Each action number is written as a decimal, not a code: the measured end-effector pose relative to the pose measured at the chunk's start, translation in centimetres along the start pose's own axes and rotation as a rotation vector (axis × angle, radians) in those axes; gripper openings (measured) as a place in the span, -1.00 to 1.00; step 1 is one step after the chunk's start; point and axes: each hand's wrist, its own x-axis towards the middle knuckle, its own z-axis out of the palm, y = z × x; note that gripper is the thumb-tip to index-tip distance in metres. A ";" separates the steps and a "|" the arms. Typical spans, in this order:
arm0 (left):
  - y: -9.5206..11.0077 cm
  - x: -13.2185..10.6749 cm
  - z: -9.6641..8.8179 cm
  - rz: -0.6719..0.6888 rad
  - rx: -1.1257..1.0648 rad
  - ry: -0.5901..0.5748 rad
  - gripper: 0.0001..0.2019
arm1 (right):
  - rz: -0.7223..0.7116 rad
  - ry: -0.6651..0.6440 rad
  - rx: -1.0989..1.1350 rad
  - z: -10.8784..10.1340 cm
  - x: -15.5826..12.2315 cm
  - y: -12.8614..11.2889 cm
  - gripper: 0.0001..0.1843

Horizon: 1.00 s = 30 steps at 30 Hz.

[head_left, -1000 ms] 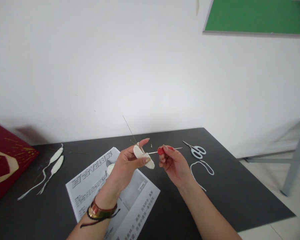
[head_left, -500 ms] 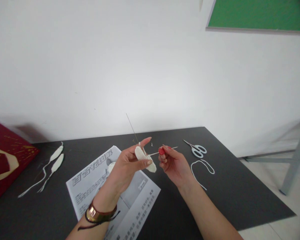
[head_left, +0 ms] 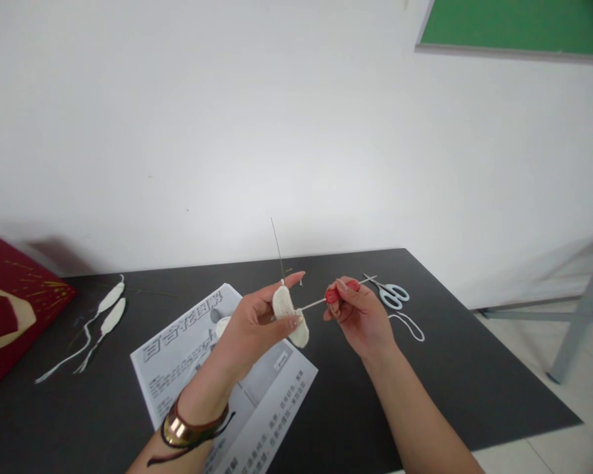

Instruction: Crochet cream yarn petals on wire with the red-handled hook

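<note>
Pinched in my left hand (head_left: 257,322) is a white crocheted petal (head_left: 282,303), its lower end sticking out past my thumb. A thin wire (head_left: 278,247) rises from the top of the petal. My right hand (head_left: 358,313) is closed on a crochet hook with a red grip (head_left: 353,286); its thin shaft reaches to the petal's right edge beside my left thumb. Whether the tip is inside a stitch is too small to tell. Both hands are raised over the table, the left one above a printed sheet (head_left: 165,375).
White-handled scissors (head_left: 393,295) lie just beyond my right hand, with a loop of white yarn (head_left: 415,329) nearby. Two white petals (head_left: 112,316) with yarn tails rest on the black table (head_left: 474,388) at left. A dark red bag (head_left: 20,289) stands at the left edge.
My right hand has moved right and slightly up with the crochet hook, away from my left hand. The petal and wire have tilted more upright. My right forearm now hides part of the yarn.
</note>
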 end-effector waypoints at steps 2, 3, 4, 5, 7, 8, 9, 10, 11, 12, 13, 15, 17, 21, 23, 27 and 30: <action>0.1 -0.1 -0.1 0.026 0.082 0.007 -0.43 | -0.035 -0.016 -0.028 0.0 -0.1 -0.2 -0.87; 0.2 -0.1 -0.2 0.044 0.118 0.007 -0.44 | -0.049 -0.023 -0.043 0.0 -0.2 -0.4 -0.87; 0.3 -0.1 -0.2 0.062 0.149 0.004 -0.44 | -0.060 -0.030 -0.058 0.0 -0.2 -0.5 -0.87; 0.4 -0.2 -0.3 0.079 0.175 0.003 -0.45 | -0.068 -0.035 -0.073 0.0 -0.3 -0.5 -0.87; 0.7 -0.4 -0.3 0.096 0.225 0.005 -0.45 | -0.078 -0.039 -0.099 0.0 -0.3 -0.6 -0.85; 0.9 -0.5 -0.3 0.097 0.250 0.006 -0.45 | -0.081 -0.042 -0.108 0.0 -0.4 -0.7 -0.85; 1.0 -0.6 -0.2 0.096 0.276 0.005 -0.45 | -0.085 -0.046 -0.117 0.0 -0.4 -0.7 -0.85; 1.2 -0.6 -0.2 0.095 0.300 0.004 -0.46 | -0.089 -0.049 -0.124 -0.1 -0.5 -0.7 -0.84; 1.3 -0.7 -0.3 0.095 0.322 -0.002 -0.47 | -0.092 -0.052 -0.133 -0.1 -0.5 -0.7 -0.84; 1.4 -0.8 -0.3 0.093 0.341 -0.013 -0.48 | -0.097 -0.053 -0.141 -0.2 -0.6 -0.7 -0.84; 1.4 -0.8 -0.4 0.088 0.359 -0.026 -0.49 | -0.101 -0.054 -0.149 -0.2 -0.6 -0.7 -0.85; 1.5 -0.8 -0.6 0.075 0.376 -0.057 -0.50 | -0.106 -0.056 -0.161 -0.3 -0.6 -0.8 -0.85; 1.6 -0.8 -0.7 0.061 0.371 -0.077 -0.47 | -0.105 -0.060 -0.169 -0.3 -0.6 -0.8 -0.85; 1.6 -0.8 -0.7 0.047 0.336 -0.076 -0.46 | -0.101 -0.063 -0.164 -0.3 -0.6 -0.9 -0.85; 1.6 -0.9 -0.6 0.041 0.316 -0.071 -0.47 | -0.104 -0.065 -0.165 -0.3 -0.5 -0.9 -0.85; 1.6 -0.8 -0.6 0.029 0.287 -0.068 -0.47 | -0.113 -0.070 -0.186 -0.3 -0.5 -0.8 -0.84; 1.4 -0.7 -0.8 0.026 0.281 -0.082 -0.47 | -0.117 -0.077 -0.194 -0.3 -0.6 -0.9 -0.84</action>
